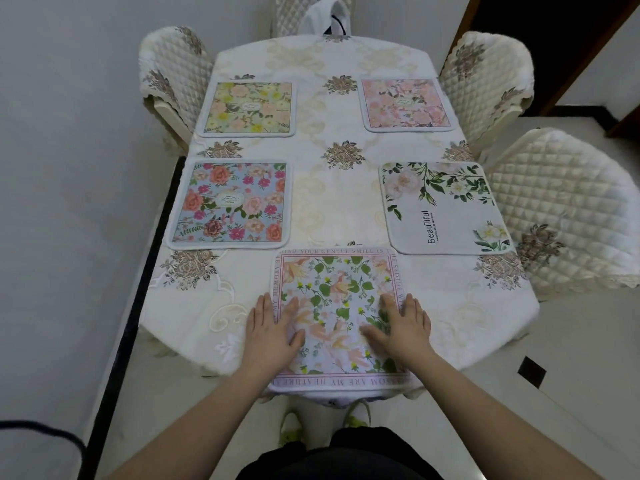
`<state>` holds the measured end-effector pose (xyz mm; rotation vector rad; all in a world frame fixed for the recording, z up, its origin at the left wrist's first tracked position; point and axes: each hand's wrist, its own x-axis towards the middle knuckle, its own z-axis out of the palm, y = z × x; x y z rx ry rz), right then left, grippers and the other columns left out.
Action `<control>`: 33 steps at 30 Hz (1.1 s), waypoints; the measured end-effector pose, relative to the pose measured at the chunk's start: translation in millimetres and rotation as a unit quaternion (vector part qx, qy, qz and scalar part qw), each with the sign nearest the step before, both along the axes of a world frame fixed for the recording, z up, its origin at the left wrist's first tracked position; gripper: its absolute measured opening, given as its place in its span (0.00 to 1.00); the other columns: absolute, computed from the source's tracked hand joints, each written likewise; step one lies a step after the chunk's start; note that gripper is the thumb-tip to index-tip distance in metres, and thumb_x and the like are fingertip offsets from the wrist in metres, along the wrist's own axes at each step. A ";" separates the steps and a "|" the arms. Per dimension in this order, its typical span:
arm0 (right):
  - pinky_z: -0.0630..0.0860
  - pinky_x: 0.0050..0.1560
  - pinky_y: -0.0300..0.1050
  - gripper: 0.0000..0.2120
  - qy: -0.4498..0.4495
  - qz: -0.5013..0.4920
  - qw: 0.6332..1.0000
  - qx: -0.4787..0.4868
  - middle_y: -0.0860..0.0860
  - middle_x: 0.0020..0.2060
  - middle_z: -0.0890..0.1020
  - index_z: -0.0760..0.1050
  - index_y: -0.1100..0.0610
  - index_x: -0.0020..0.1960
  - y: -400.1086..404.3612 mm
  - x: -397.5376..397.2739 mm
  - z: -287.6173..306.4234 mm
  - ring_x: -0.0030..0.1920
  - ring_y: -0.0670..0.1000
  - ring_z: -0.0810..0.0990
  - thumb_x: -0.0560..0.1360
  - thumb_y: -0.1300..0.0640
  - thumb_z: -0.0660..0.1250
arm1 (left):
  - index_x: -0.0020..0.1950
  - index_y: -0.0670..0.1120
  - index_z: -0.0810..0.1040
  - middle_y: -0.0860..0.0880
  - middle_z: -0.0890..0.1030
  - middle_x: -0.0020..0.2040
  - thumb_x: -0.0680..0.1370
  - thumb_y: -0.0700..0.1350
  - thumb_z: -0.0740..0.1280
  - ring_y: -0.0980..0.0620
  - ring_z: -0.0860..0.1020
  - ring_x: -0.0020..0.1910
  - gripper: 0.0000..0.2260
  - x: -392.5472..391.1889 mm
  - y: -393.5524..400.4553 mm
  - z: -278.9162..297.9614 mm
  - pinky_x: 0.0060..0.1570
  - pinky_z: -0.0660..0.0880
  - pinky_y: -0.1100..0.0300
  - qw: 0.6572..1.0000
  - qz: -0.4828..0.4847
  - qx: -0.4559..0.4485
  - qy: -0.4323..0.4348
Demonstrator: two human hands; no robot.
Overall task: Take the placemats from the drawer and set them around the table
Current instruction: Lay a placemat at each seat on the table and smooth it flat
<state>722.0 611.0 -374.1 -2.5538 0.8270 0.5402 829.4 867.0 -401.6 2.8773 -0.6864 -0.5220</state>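
Observation:
Several floral placemats lie on the table [339, 209]. A yellow-flowered mat [247, 109] is far left, a pink one [405, 103] far right, a blue one with red roses [230, 204] at mid left, and a white "Beautiful" mat [446, 207] at mid right. At the near edge lies a mat with a pink lettered border and green leaves [337, 306]. My left hand [272, 327] rests flat on its left side, fingers spread. My right hand [398, 323] lies flat on its right side. Neither hand grips it.
Quilted cream chairs stand around the table: one at far left [169, 64], one at the far end [304, 12], two on the right [485, 74] [568, 209]. A white wall runs along the left. A dark doorway [561, 46] is at top right.

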 end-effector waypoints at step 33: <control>0.78 0.60 0.52 0.37 -0.313 -0.317 0.864 0.236 0.46 0.68 0.74 0.49 0.40 0.79 15.2 -100.8 74.8 0.61 0.48 0.79 0.79 0.55 0.67 | 0.77 0.56 0.62 0.47 0.81 0.60 0.77 0.41 0.72 0.50 0.84 0.51 0.33 27.1 -18.0 79.4 0.46 0.82 0.52 0.867 0.093 -0.403 0.280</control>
